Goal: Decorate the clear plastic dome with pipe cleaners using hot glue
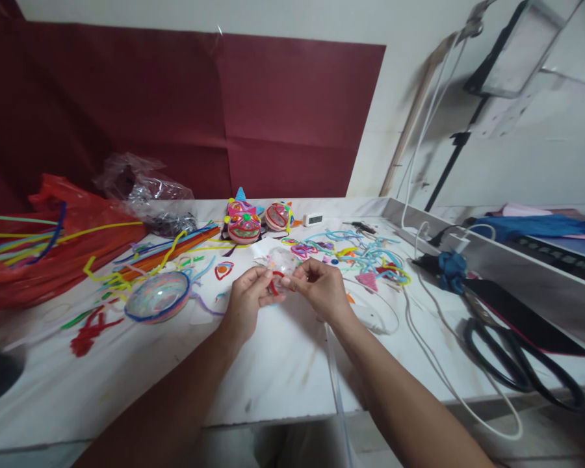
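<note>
Both my hands meet over the middle of the white table. My left hand (252, 290) pinches a bent red pipe cleaner (273, 284) between thumb and fingers. From the other side my right hand (320, 284) grips the same red piece, thumb against it. Just behind my fingers is a clear, rounded plastic piece (283, 259); I cannot tell whether it touches them. To the left lies an eye-shaped piece (223, 270) of coiled pipe cleaner. Farther left sits a clear bowl (158, 297) with a blue rim.
Two decorated ball figures (244, 224) stand at the back. Pipe-cleaner scraps (370, 250) lie right of my hands. A red plastic bag (53, 247) with pipe cleaners is at left. Black-handled scissors (521, 364) and white cables (433, 351) lie at right.
</note>
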